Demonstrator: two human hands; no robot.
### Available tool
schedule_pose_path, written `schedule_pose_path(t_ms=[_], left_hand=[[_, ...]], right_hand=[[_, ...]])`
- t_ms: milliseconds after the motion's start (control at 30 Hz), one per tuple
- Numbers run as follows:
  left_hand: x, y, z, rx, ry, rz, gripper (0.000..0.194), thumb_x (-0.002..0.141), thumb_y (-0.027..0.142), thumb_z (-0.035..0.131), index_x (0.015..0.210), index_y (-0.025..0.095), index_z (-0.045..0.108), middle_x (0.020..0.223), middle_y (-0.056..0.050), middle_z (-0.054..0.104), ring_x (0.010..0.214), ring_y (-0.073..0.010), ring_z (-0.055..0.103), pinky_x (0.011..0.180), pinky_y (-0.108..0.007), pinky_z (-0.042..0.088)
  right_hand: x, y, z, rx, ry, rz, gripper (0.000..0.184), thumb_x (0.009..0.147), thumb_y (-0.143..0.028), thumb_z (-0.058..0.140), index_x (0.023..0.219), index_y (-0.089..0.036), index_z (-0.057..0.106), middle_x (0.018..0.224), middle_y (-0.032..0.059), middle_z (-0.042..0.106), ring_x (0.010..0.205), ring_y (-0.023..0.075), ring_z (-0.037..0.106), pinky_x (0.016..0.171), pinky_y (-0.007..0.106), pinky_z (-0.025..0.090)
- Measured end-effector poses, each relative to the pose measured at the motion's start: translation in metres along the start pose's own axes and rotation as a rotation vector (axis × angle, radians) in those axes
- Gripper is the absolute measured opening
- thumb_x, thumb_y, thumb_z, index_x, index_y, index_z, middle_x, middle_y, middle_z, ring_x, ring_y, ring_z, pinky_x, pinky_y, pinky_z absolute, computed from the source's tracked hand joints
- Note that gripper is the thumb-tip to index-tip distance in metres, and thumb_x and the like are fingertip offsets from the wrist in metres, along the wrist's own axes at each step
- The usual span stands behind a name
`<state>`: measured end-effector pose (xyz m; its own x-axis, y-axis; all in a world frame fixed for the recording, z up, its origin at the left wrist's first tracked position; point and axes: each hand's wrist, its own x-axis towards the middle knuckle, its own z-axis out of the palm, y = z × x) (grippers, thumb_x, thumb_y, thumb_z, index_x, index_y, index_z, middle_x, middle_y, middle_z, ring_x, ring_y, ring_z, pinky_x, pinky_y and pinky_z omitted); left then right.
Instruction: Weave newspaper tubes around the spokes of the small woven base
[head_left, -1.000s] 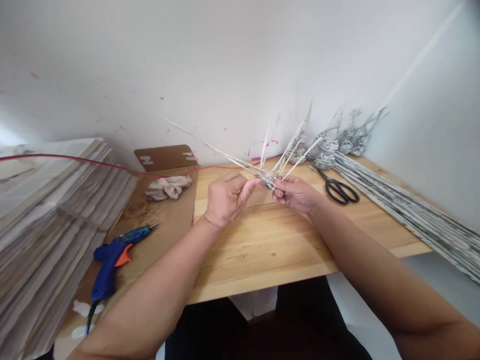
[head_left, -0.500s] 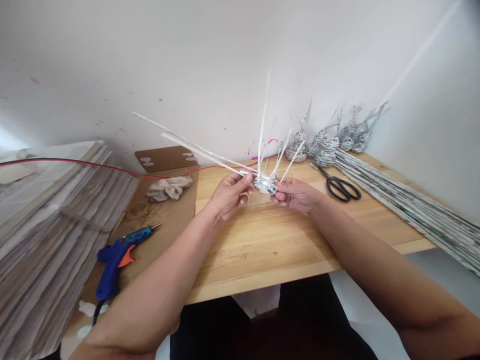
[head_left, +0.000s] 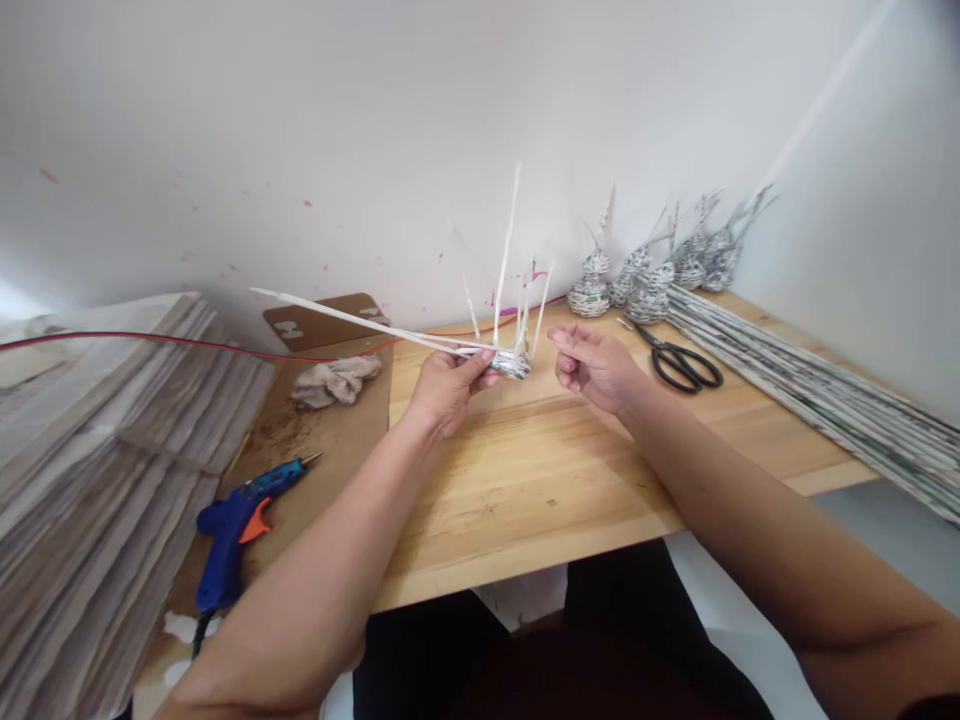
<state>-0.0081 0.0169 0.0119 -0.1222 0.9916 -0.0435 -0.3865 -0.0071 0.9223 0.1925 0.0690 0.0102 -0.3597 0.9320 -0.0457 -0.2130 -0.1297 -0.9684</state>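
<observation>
My left hand (head_left: 446, 385) is closed, thumb on top, around the side of a small woven paper piece (head_left: 513, 362). Its base is round and made of rolled newspaper. Several thin white paper sticks rise from it, and long ones reach out to the left past my hand. My right hand (head_left: 592, 365) is held just right of the piece, apart from it. Its fingers are curled in and the thumb lies against them, with nothing visible between. Both hands are above the wooden tabletop (head_left: 517, 500).
Black-handled scissors (head_left: 684, 365) and a bundle of paper sticks (head_left: 810, 400) lie to the right. Several woven paper gourd shapes (head_left: 589, 290) stand by the wall. Leftward are a blue glue gun (head_left: 232, 530), a crumpled rag (head_left: 336, 382), a paper stack (head_left: 127, 480) and a red cord (head_left: 150, 340).
My right hand has let go of the woven piece and drawn off to the right. My left hand has tilted the piece and moved it slightly left.
</observation>
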Motion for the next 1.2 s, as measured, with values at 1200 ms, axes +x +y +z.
schedule_pose_path(t_ms=[1200], left_hand=[[-0.005, -0.002, -0.001, 0.164, -0.19, -0.105, 0.043, 0.054, 0.016, 0.09, 0.094, 0.011, 0.072, 0.077, -0.002, 0.072, 0.07, -0.0099, 0.065, 0.064, -0.019, 0.053]], right_hand=[[-0.003, 0.017, 0.014, -0.247, -0.284, 0.093, 0.028, 0.067, -0.032, 0.082, 0.078, -0.015, 0.062, 0.05, -0.0031, 0.06, 0.042, 0.0116, 0.061, 0.035, 0.016, 0.036]])
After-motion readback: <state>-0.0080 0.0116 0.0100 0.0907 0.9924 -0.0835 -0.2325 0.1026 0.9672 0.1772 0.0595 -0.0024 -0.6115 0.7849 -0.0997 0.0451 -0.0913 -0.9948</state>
